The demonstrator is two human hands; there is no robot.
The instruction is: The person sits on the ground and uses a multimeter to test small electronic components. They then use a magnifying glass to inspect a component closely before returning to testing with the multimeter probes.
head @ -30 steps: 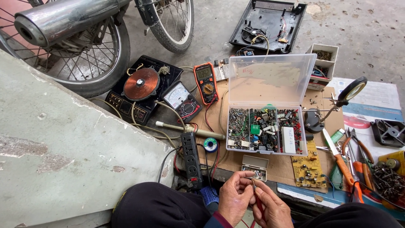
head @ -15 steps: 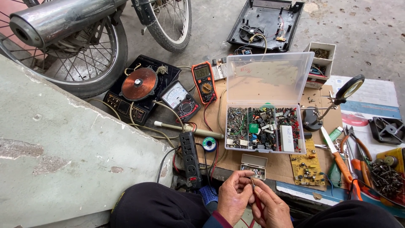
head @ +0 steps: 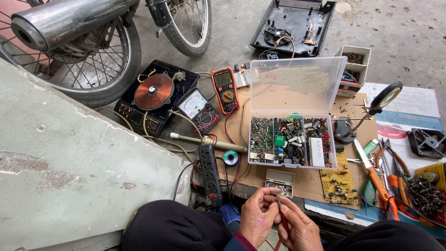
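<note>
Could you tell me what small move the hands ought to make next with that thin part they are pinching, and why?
Probably bring the thin part a little closer to the eyes. The left hand and right hand meet on it low over the lap, a red lead runs down between them, and the part is too small to make out. The small open case lies just ahead.

Even, soft daylight is falling; shadows beside the clear parts box are staying faint, focus sharp, edges bowing slightly.
</note>
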